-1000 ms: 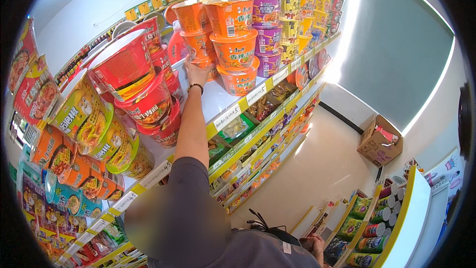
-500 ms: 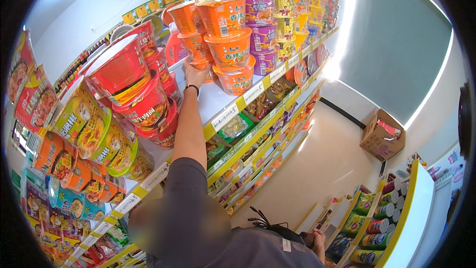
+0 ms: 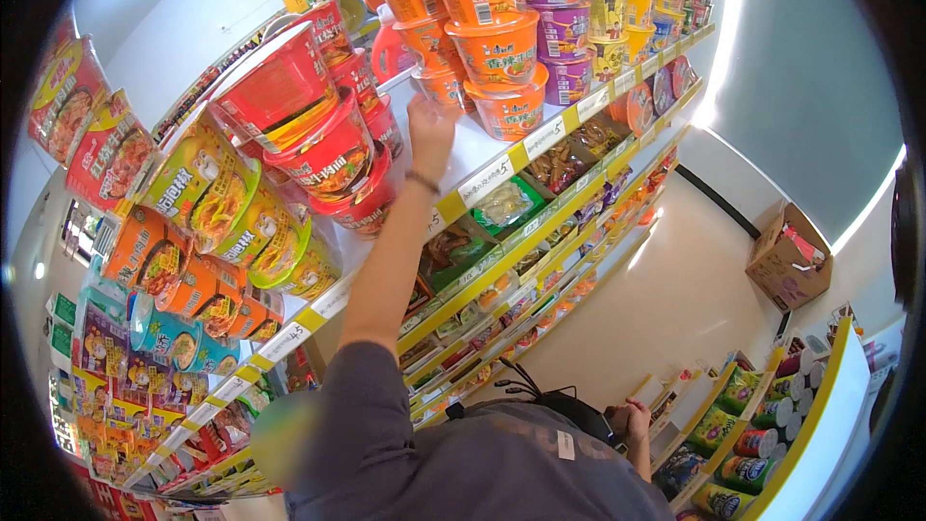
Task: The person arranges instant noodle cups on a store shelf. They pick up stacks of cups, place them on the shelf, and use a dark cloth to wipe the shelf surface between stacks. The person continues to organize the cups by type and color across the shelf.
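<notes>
My left arm stretches up to the top shelf, a dark bracelet at its wrist. My left hand [image 3: 433, 127] is just in front of the bottom cup of the rear stack of orange instant noodle cups [image 3: 444, 87]. Its fingers are smeared, and whether they touch that cup cannot be told. Right of it stands the front stack of orange noodle cups [image 3: 509, 110]; to its left are stacked red noodle cups [image 3: 328, 154]. Down at my right side, my right hand [image 3: 634, 420] is closed, fingers curled, beside something dark that I cannot make out.
Purple cups [image 3: 562, 34] and yellow cups [image 3: 606, 14] continue along the white shelf with yellow price edging [image 3: 463, 195]. Green and yellow cups [image 3: 207, 188] stand at the left. A cardboard box [image 3: 786, 256] sits on the floor. A low rack holds snack canisters [image 3: 757, 442].
My left hand has drawn back slightly from the rear orange stack toward the shelf's front edge. The whole view has shifted, with the shelf appearing farther right. My right hand remains low and closed.
</notes>
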Available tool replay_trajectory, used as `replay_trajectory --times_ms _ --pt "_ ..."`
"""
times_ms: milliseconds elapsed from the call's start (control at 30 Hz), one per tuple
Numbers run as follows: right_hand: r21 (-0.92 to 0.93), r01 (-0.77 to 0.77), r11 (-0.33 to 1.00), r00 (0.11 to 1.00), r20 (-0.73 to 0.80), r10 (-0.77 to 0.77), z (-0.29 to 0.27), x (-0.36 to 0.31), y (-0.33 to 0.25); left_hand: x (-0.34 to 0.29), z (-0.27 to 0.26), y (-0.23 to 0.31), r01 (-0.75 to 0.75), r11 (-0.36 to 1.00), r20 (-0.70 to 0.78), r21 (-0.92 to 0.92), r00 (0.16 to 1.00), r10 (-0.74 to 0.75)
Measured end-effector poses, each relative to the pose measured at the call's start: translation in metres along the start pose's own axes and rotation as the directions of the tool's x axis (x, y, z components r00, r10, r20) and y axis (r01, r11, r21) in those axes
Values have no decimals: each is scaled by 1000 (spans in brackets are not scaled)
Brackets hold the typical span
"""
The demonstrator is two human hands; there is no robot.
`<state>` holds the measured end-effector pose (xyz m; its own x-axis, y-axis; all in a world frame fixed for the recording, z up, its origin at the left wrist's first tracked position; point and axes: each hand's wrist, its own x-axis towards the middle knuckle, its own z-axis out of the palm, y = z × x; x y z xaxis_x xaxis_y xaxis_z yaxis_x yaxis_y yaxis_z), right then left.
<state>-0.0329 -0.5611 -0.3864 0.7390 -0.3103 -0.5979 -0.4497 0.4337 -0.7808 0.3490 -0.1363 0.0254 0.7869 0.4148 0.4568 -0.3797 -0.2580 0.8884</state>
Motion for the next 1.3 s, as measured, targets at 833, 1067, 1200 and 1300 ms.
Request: replay_trajectory --times_ms 833,1067,1200,1300 --pt "-410 216 886 852 523 34 140 18 -71 -95 -117 72 -180 831 -343 526 850 401" --pt "-372 273 887 868 494 -60 102 30 -45 -86 -123 64 -261 787 -246 558 855 458" --pt "-375 220 901 898 438 -37 101 18 -64 -95 -121 57 -243 727 -256 643 826 503" --pt "-349 256 901 902 422 -93 94 23 -58 -117 -118 46 -222 576 -178 787 812 557"
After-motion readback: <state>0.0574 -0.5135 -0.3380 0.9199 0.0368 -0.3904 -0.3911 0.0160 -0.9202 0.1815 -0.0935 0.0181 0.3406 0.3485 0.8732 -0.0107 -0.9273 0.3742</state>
